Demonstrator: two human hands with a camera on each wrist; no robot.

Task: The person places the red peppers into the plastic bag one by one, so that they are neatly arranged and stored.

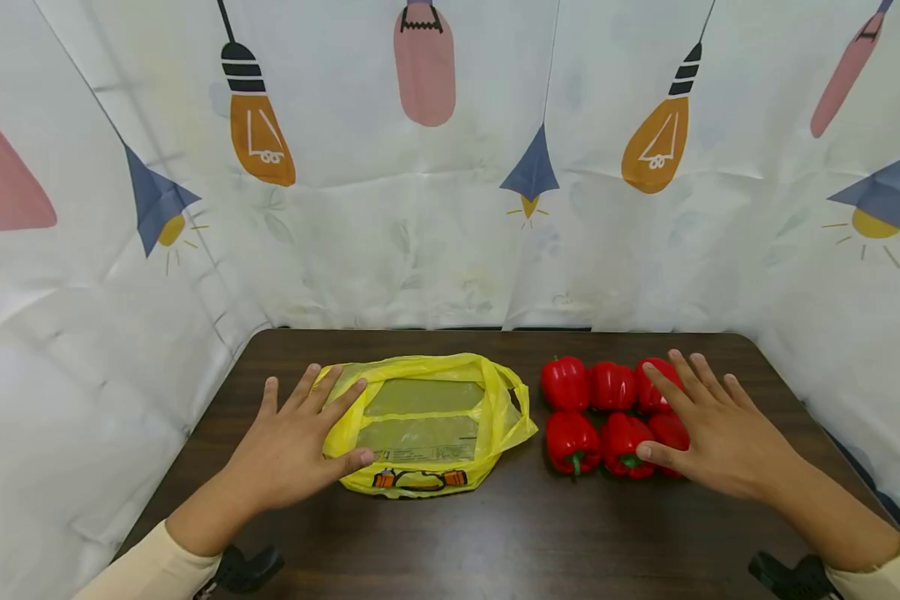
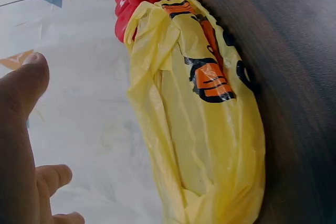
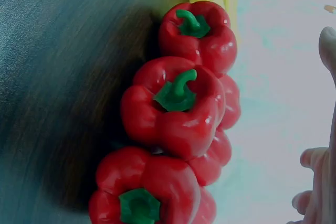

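A yellow plastic bag [image 1: 420,481] lies on the table with its mouth spread open and orange and black print along its front. My left hand [image 1: 292,446] is over the bag's left side, fingers spread and holding nothing. To the right of the bag, several red bell peppers [image 1: 567,383] sit in two rows, close against each other. Green stems show on the front-row bell peppers [image 3: 176,95] in the right wrist view. Above the right end of these rows is my right hand [image 1: 727,433], fingers spread, partly hiding the rightmost peppers.
The dark wooden table [image 1: 450,542] holds the bag and peppers. A white curtain [image 1: 450,250] printed with lamps and bulbs surrounds the table's back and sides. Each wrist wears a black strap device [image 1: 249,570].
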